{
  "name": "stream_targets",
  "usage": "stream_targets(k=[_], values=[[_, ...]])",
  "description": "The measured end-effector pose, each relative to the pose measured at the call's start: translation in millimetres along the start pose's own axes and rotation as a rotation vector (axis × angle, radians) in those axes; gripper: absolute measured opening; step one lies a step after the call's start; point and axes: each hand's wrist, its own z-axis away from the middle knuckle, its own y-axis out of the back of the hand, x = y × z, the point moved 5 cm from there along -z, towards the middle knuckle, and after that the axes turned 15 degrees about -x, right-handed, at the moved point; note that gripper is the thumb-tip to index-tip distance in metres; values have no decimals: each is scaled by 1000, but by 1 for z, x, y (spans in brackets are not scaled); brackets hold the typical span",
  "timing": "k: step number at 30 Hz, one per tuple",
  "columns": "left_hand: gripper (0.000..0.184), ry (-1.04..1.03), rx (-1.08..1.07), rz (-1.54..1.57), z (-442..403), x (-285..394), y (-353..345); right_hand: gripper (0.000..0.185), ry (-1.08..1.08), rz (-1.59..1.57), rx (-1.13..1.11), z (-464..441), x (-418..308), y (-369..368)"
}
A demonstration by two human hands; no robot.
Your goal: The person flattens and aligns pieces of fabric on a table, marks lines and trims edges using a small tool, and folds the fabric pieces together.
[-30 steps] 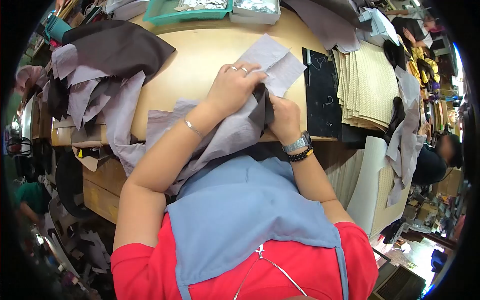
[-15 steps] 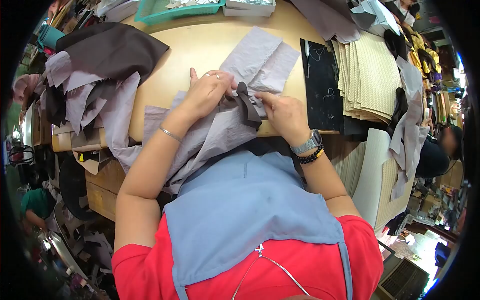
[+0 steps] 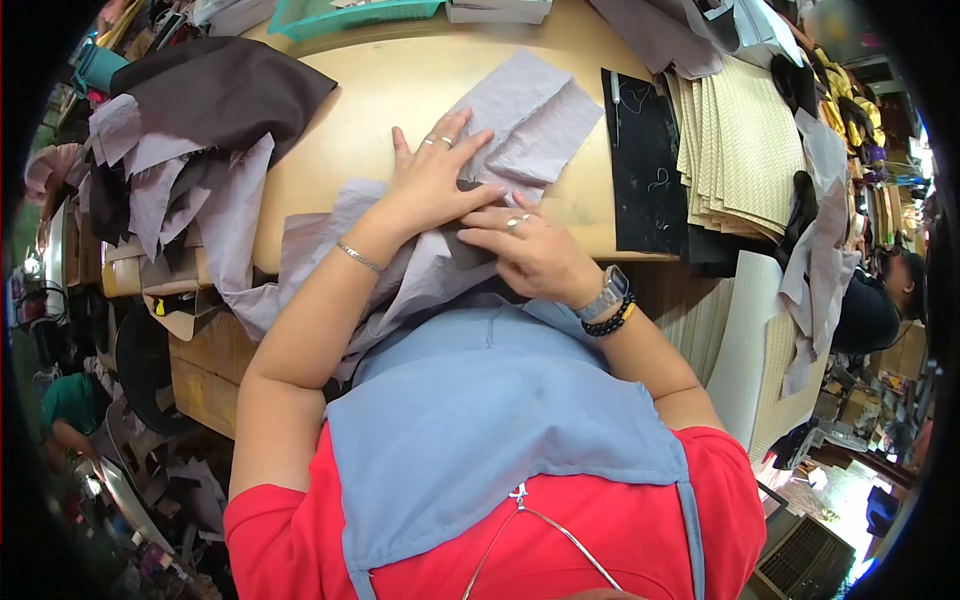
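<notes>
A piece of lilac-grey fabric (image 3: 545, 115) lies creased on the wooden table, its folds running down over the front edge toward my lap. My left hand (image 3: 432, 180) rests on it with fingers spread. Close beside it, my right hand (image 3: 535, 245) lies on the same fabric, index and middle fingers stretched toward my left thumb. A small patch of dark material (image 3: 467, 185) shows between the hands; most of it is hidden beneath them.
A heap of dark brown and lilac cloth (image 3: 225, 90) covers the table's left. At right lie a black mat (image 3: 645, 165) with a thin tool and thread, and stacked cream textured sheets (image 3: 740, 150). A teal tray (image 3: 355, 14) stands at the back. Other people sit at both sides.
My right hand has moved left and toward me, from a pinch at the dark strip to fingers laid on the fabric. My left fingers have spread. The dark strip is now mostly covered.
</notes>
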Motion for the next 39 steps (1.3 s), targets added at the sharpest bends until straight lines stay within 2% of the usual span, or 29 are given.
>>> stream_targets(k=[1, 4, 5, 8, 9, 13, 16, 22, 24, 28, 31, 32, 33, 34, 36, 39], values=[[76, -13, -13, -46, 1, 0, -1, 51, 17, -78, 7, 4, 8, 2], [87, 12, -78, -88, 0, -2, -3, 47, -68, 12, 123, 9, 22, 19], [90, 15, -83, -94, 0, -1, -3, 38, -97, -72, 188, 10, 28, 22], [100, 16, -104, -109, -1, -1, -3, 32, -115, 56, 145, 19, 53, 15], [103, 11, -119, -112, -2, -2, -2, 22, -78, 137, 161, 17, 53, 18], [109, -11, -185, -116, -2, -4, 1, 15, -37, 256, 74, 16, 44, 19], [104, -29, -160, -127, 0, -5, 1, 15, -59, 273, 72, 19, 40, 18], [94, 119, -43, -149, -4, 3, -8, 15, -135, 263, 134, 20, 21, 7], [95, 124, -56, -159, -4, 5, -6, 14, -149, 233, 134, 21, 20, 8], [100, 120, -94, -179, -6, 6, -1, 22, -84, 131, 82, 19, 28, 24], [104, 115, -92, -180, -6, 6, -2, 24, -281, 122, 123, 24, 70, 49], [105, 115, -87, -176, -5, 6, -3, 26, -364, 87, 330, 27, 88, 66], [106, 114, -82, -173, -4, 7, -3, 30, -550, 25, 425, 31, 111, 78], [106, 113, -74, -171, -4, 8, -2, 33, -681, 100, 427, 34, 137, 86], [109, 105, -77, -167, -5, 7, -3, 37, -913, 147, 272, 45, 180, 89], [113, 88, -92, -167, -5, 6, -3, 30, -891, 26, 266, 42, 197, 92]])
